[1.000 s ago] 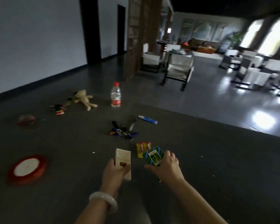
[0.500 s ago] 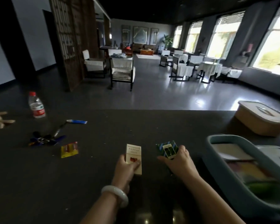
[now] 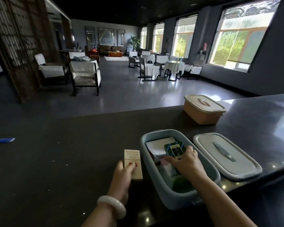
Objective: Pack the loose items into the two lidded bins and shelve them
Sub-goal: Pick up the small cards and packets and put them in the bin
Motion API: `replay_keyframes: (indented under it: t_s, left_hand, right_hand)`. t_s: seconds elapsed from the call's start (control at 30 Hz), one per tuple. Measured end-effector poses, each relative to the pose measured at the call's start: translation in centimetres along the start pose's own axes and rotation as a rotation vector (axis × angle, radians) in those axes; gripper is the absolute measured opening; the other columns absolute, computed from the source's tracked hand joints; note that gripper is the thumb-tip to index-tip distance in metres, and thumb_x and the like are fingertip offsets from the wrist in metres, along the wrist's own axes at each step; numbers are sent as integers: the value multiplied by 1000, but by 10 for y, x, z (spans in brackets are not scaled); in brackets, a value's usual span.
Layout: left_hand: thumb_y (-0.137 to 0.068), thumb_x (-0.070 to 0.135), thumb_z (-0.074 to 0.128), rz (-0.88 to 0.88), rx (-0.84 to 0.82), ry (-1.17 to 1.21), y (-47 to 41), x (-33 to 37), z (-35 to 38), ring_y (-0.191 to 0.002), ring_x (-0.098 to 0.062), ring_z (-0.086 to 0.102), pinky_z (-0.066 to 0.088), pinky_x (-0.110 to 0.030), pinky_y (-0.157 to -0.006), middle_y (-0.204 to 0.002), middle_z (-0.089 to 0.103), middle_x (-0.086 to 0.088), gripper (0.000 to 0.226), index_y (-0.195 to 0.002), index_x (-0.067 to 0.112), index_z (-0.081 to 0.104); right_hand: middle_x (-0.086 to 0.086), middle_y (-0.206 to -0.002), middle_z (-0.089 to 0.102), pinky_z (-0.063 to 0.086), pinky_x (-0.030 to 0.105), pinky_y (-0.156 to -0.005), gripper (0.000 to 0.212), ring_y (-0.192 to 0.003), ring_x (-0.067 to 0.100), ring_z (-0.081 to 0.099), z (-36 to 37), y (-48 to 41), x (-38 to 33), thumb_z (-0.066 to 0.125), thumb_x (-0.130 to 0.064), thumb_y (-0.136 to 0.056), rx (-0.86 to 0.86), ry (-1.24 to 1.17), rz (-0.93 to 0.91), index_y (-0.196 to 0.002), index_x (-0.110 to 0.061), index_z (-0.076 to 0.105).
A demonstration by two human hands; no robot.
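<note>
An open blue bin (image 3: pixel 156 182) stands on the dark counter with several items inside, among them a white card and something green. My right hand (image 3: pixel 188 163) is over the bin and grips a small green-and-blue striped box (image 3: pixel 175 149). Just left of the bin, my left hand (image 3: pixel 123 174) holds a cream box (image 3: pixel 132 163) upright. The bin's blue lid (image 3: pixel 226 154) lies flat on the counter to its right. Behind it sits an orange bin (image 3: pixel 203 110) with its pale lid on.
A blue pen-like item (image 3: pixel 2 140) lies at the counter's far left edge of view. The counter (image 3: pixel 56 161) ends at a far edge above the room floor. Chairs and covered tables stand in the room beyond.
My view has swung right, away from the bottle, keys and toy. Both hands carried their boxes right; the right hand now holds the striped box over the blue bin.
</note>
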State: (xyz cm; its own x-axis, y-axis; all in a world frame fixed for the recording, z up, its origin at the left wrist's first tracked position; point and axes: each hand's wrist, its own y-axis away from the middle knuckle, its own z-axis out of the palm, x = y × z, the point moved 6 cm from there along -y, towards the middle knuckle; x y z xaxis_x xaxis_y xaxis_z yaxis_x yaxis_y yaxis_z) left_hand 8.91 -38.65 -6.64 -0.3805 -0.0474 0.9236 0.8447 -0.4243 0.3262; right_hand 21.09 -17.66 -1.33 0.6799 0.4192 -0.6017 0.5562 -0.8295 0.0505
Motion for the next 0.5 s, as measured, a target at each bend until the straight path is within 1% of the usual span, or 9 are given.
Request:
replay_keyframes:
  t_s: [0.03, 0.1, 0.13, 0.17, 0.27, 0.33, 0.37, 0.43, 0.5]
  left_hand:
    - [-94, 9, 58, 16, 1, 1, -7, 0, 8, -82, -27, 73, 59, -40, -70, -92, 73, -15, 14, -107, 5, 61]
    - [-94, 10, 59, 38, -1, 6, -21, 2, 23, -70, -19, 73, 56, -29, -54, -85, 74, -11, 11, -104, 6, 61]
    - [-93, 11, 60, 46, 2, 14, -28, 3, 30, -65, -16, 72, 53, -25, -49, -84, 73, -10, 11, -104, 7, 60]
    - [-94, 11, 60, 52, 4, 27, -35, 5, 37, -64, -15, 72, 52, -24, -48, -84, 73, -9, 11, -104, 8, 60]
    - [-94, 13, 60, 85, 20, 32, -54, 9, 54, -74, -19, 72, 52, -26, -56, -92, 72, -10, 10, -103, 13, 59]
    - [-94, 13, 60, 125, 49, 6, -64, 13, 61, -78, -18, 70, 51, -25, -59, -95, 71, -9, 9, -102, 15, 58]
    - [-94, 13, 60, 133, 62, -5, -68, 13, 62, -80, -19, 70, 52, -26, -62, -96, 70, -8, 8, -101, 16, 58]
    - [-95, 12, 58, 128, 84, -8, -73, 12, 64, -85, -22, 69, 54, -32, -67, -99, 69, -10, 8, -101, 17, 56]
    - [-95, 11, 58, 114, 110, 12, -77, 10, 64, -89, -27, 69, 57, -39, -75, -101, 69, -13, 11, -106, 12, 56]
  right_hand:
    - [10, -139, 39, 38, 41, -105, 113, -130, 28, 41, -1, -7, 5, 69, -75, -60, -8, -3, 11, -141, -9, 27]
    - [11, -144, 35, 35, 40, -108, 118, -133, 28, 38, -1, -20, 11, 70, -74, -60, -29, -13, 36, -146, -8, 22]
    - [11, -146, 34, 35, 40, -109, 119, -134, 28, 37, 0, -26, 12, 71, -73, -61, -40, -22, 49, -147, -8, 20]
    - [12, -146, 33, 34, 40, -110, 119, -134, 28, 37, 2, -32, 13, 73, -71, -61, -48, -33, 64, -147, -7, 20]
    - [13, -141, 38, 38, 39, -106, 111, -129, 29, 42, 10, -54, 11, 76, -66, -62, -92, -65, 109, -143, -8, 27]
    - [14, -136, 43, 43, 39, -101, 101, -122, 30, 48, 18, -69, 7, 75, -63, -67, -153, -118, 135, -139, -9, 31]
    - [15, -135, 44, 45, 40, -100, 95, -119, 31, 51, 22, -77, 5, 72, -62, -71, -188, -138, 146, -139, -8, 32]
    - [16, -135, 45, 45, 43, -100, 78, -118, 32, 52, 33, -90, -2, 65, -53, -83, -247, -161, 153, -138, -7, 34]
    - [17, -132, 50, 44, 44, -101, 54, -117, 32, 52, 41, -102, -10, 58, -36, -92, -271, -180, 129, -134, -7, 41]
